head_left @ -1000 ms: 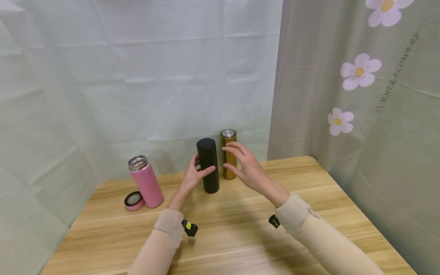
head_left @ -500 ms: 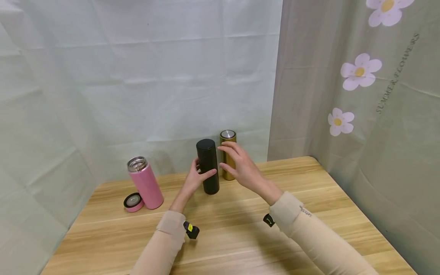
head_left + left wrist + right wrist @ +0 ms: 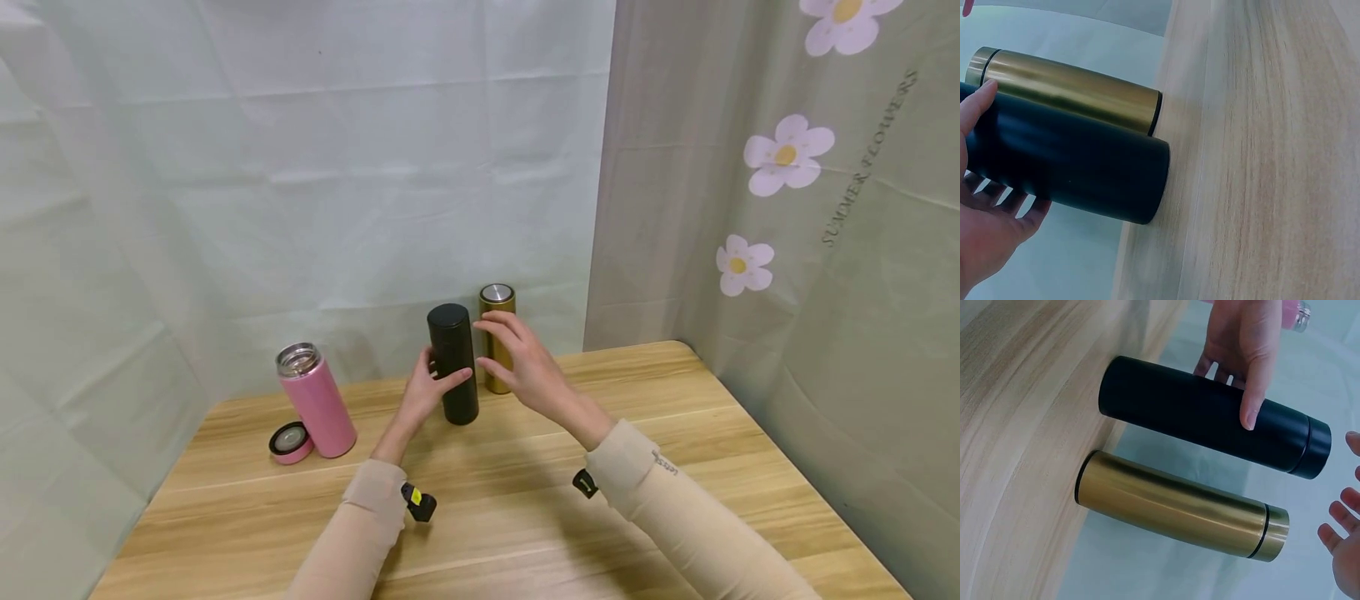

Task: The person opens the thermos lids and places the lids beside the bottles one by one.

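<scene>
Near the back edge of the table a black thermos (image 3: 452,340) stands upright with its lid on. My left hand (image 3: 422,392) grips its body from the left, thumb across the front and fingers round the far side. Just behind it to the right is a gold thermos (image 3: 1172,509), also lidded, with a silver disc on top. My right hand (image 3: 531,367) is held in the air in front of the gold thermos, fingers spread and softly bent, holding nothing. In the right wrist view, a gap shows between its fingertips and both lids.
To the left stands a pink thermos (image 3: 321,408) with its steel mouth uncovered. Its pink lid (image 3: 291,443) lies beside it, inner side up. The wooden table (image 3: 480,525) ends at a pale curtain (image 3: 360,208) behind the bottles.
My right hand has shifted a little left, closer to the black thermos, then stayed nearly still. The left hand keeps its grip, and the bottles look unmoved.
</scene>
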